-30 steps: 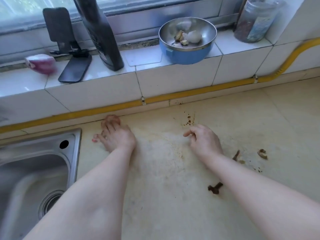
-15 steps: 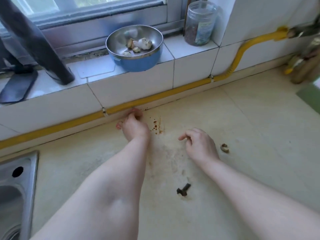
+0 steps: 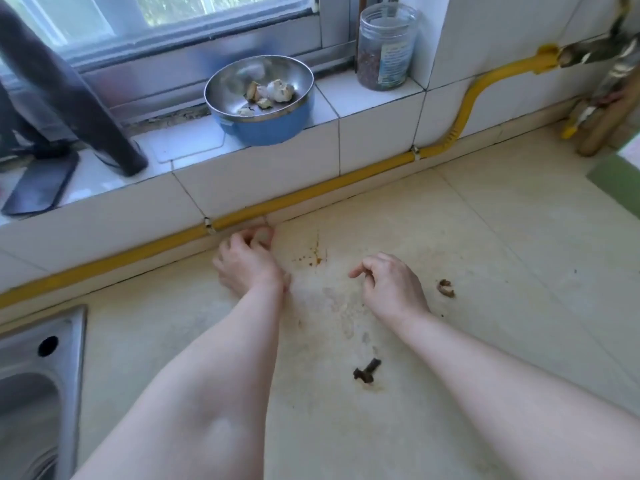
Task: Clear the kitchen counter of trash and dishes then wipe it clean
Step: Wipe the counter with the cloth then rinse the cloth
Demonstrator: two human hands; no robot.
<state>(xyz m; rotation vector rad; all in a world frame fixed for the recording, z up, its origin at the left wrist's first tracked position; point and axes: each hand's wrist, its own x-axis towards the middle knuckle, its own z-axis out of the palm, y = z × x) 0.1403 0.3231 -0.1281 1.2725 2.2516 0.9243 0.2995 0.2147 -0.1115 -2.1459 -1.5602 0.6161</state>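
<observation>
My left hand (image 3: 247, 263) rests at the back of the beige counter (image 3: 502, 254), its fingers curled against the foot of the tiled wall under the yellow pipe (image 3: 311, 195). My right hand (image 3: 391, 285) lies loosely curled in mid-counter with the forefinger pointing left; I see nothing in either hand. Orange-brown stains (image 3: 313, 256) speckle the counter between the hands. A dark scrap (image 3: 367, 370) lies near my right forearm, and a small brown curled scrap (image 3: 446, 288) lies just right of my right hand.
A blue steel-lined bowl (image 3: 263, 128) with garlic bits and a clear jar (image 3: 384, 46) stand on the window ledge. A dark bottle (image 3: 65, 88) and black stand (image 3: 38, 188) are at the left. The sink (image 3: 38, 375) is at lower left. Wooden sticks (image 3: 606, 123) lean at far right.
The view has swung right, away from the sink. My left hand slid right along the wall's foot and its spread fingers curled in. My right hand stayed curled near the stains.
</observation>
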